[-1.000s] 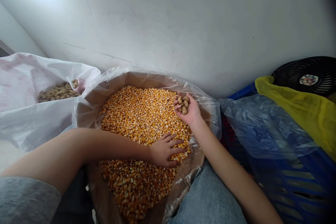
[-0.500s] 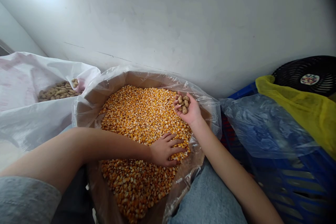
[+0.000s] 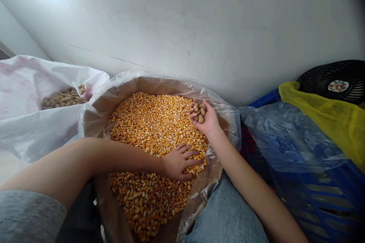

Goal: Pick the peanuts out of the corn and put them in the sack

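Note:
My left hand (image 3: 181, 162) lies palm down on a heap of corn kernels (image 3: 154, 121), its fingers spread over them. Above the far right part of the heap, my right hand (image 3: 209, 119) is turned palm up with its fingers curled around several unshelled peanuts (image 3: 200, 113). The corn lies in a cardboard box (image 3: 118, 102) lined with a clear plastic bag (image 3: 232, 121). What lies under my left palm is hidden.
On the left stands a white sack (image 3: 25, 87) with more peanuts (image 3: 64, 98) inside. To the right are blue crates (image 3: 327, 197), a clear plastic sheet (image 3: 296, 140), a yellow mesh bag (image 3: 330, 114) and a black fan (image 3: 319, 79). A white wall (image 3: 182, 26) rises behind the box.

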The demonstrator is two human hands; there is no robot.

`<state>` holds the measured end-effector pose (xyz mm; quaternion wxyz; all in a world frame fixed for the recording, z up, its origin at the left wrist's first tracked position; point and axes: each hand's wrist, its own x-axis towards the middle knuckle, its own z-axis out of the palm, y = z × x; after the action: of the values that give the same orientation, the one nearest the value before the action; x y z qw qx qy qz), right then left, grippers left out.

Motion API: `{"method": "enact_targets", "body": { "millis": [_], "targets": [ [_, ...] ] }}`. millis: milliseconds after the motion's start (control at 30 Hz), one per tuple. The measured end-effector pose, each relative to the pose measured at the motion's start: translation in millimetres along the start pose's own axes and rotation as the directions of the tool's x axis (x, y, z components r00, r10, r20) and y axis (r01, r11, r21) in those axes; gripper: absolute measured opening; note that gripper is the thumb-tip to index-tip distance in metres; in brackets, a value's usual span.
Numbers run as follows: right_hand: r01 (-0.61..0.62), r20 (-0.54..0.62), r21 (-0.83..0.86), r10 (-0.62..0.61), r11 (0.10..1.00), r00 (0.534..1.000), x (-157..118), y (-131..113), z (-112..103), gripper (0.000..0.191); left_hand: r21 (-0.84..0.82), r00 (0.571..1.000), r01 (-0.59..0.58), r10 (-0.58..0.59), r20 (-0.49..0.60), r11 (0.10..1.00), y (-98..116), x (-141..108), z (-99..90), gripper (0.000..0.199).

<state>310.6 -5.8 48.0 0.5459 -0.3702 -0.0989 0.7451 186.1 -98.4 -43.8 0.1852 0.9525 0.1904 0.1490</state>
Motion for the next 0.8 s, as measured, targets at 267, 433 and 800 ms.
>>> {"method": "enact_targets", "body": {
  "millis": [267, 433, 800],
  "targets": [
    [-0.009, -0.019, 0.003, 0.009, 1.000, 1.000, -0.8, -0.7, 1.7, 0.022, -0.001, 1.000, -0.001, 0.001, -0.005, 1.000, 0.5, 0.1, -0.7, 0.051],
    [-0.009, -0.025, 0.000, 0.009, 1.000, 1.000, -1.1, -0.5, 2.1, 0.023, 0.000, 1.000, 0.001, -0.001, -0.004, 1.000, 0.5, -0.2, -0.3, 0.051],
    [-0.009, -0.024, 0.000, 0.009, 1.000, 1.000, -1.3, -0.5, 1.7, 0.022, -0.001, 1.000, -0.007, 0.007, -0.015, 1.000, 1.2, 0.3, -1.8, 0.049]
  ]
}}
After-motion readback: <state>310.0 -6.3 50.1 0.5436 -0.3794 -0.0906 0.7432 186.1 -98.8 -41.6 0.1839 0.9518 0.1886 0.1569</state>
